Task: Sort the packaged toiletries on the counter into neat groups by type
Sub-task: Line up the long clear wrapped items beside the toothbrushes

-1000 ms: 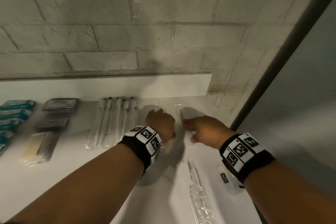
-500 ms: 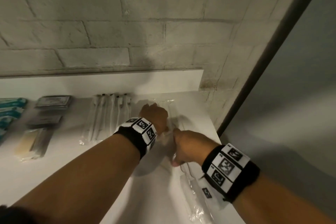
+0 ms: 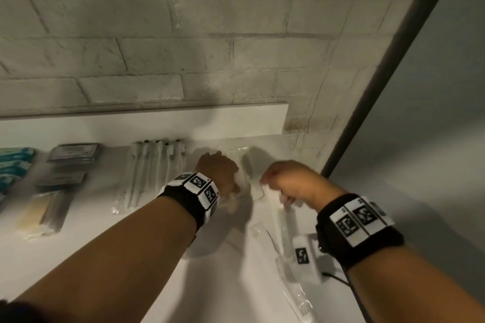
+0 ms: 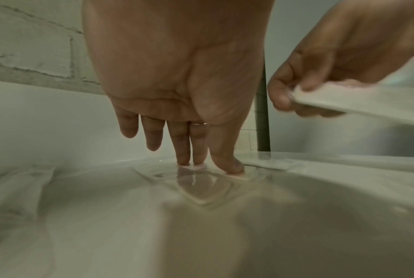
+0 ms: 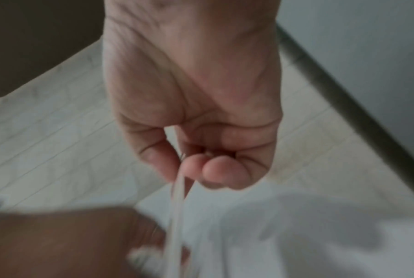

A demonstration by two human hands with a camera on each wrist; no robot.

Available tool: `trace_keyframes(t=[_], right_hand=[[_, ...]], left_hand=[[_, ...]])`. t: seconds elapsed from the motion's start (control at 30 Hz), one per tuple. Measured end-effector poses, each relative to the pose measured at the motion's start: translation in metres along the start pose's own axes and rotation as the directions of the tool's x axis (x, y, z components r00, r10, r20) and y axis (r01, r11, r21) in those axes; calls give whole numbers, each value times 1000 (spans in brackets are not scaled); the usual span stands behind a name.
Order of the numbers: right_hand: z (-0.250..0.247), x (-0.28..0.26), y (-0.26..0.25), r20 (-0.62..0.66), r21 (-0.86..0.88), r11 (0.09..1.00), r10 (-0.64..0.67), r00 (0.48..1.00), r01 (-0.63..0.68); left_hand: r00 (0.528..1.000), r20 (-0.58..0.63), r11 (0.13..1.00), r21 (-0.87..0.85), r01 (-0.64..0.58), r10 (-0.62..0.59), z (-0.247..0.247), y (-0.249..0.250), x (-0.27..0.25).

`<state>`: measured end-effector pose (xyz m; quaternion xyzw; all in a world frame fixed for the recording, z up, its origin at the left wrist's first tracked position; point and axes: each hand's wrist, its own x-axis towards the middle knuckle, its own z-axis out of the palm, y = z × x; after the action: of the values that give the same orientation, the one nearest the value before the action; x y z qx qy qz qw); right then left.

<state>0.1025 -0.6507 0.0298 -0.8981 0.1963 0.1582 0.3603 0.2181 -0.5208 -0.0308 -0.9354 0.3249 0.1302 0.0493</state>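
My left hand [image 3: 219, 172] reaches to the back of the white counter [image 3: 78, 257]. Its straight fingertips [image 4: 184, 161] press down on a clear plastic packet [image 4: 201, 188] lying flat there. Just to the right, my right hand [image 3: 275, 181] pinches one end of a long clear-wrapped white packet [image 3: 258, 190] between thumb and fingers and holds it above the counter. The right wrist view shows that packet [image 5: 177, 206] edge-on, hanging from the pinch [image 5: 184, 169] over my left hand [image 5: 70, 244]. What is inside either wrapper is too blurred to tell.
Along the back lie wrapped toothbrushes [image 3: 154, 170], grey sachets [image 3: 73, 153], teal packets [image 3: 13, 162] and a yellowish packet [image 3: 39, 215]. Another clear packet [image 3: 296, 296] lies at the near right. A brick wall [image 3: 183, 47] and a dark post [image 3: 380, 86] bound the counter.
My right hand dropped to the near side, took hold of the clear-wrapped packet and has lifted it back up beside my left hand. The left hand stayed pressing.
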Motion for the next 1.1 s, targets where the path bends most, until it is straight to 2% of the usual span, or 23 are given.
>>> trace_keyframes(t=[0.07, 0.13, 0.2, 0.23, 0.33, 0.47, 0.53, 0.6, 0.67, 0.73, 0.83, 0.9, 1.1], right_hand=[[-20, 9, 6, -193, 215, 977, 58, 980, -16], [-36, 18, 13, -378, 433, 901, 162, 911, 19], [-43, 26, 23, -475, 548, 833, 236, 848, 75], [-41, 30, 27, -485, 553, 830, 248, 839, 74], [-22, 37, 37, -433, 412, 911, 222, 874, -28], [5, 40, 43, -180, 179, 961, 245, 953, -213], [7, 42, 43, -105, -179, 961, 193, 976, -210], [3, 45, 41, -157, -463, 876, 72, 985, -138], [-1, 48, 37, -185, -514, 857, -66, 980, -39], [-3, 51, 35, -82, -571, 818, -138, 987, 67], [0, 57, 37, 57, -611, 781, -125, 990, 134], [2, 62, 42, 44, -588, 799, -124, 991, 126], [7, 71, 50, 45, -555, 823, -110, 993, 116]], left_hand=[[1000, -3, 999, -33, 8, -9, -1, -2, 0], [1000, -4, 997, -70, 20, -20, -2, -3, 1], [1000, -10, 996, -84, 23, -24, -3, -3, 1], [1000, -12, 997, -81, 21, -22, -3, -3, 1], [1000, -9, 998, -66, 17, -18, -2, -3, 0], [1000, -14, 1000, -26, -8, 7, -2, -2, -1], [1000, -21, 1000, 0, -21, 21, -1, -2, -1], [998, -51, 1000, 0, -27, 27, 0, -1, -2], [991, -129, 999, 4, -47, 47, -1, 2, -3], [981, -177, 997, 19, -73, 76, -2, 10, -3], [994, -78, 996, 58, -73, 77, 2, 25, -1], [998, -15, 995, 74, -61, 62, 4, 30, 2], [998, -3, 998, 43, -56, 56, 1, 30, 6]])
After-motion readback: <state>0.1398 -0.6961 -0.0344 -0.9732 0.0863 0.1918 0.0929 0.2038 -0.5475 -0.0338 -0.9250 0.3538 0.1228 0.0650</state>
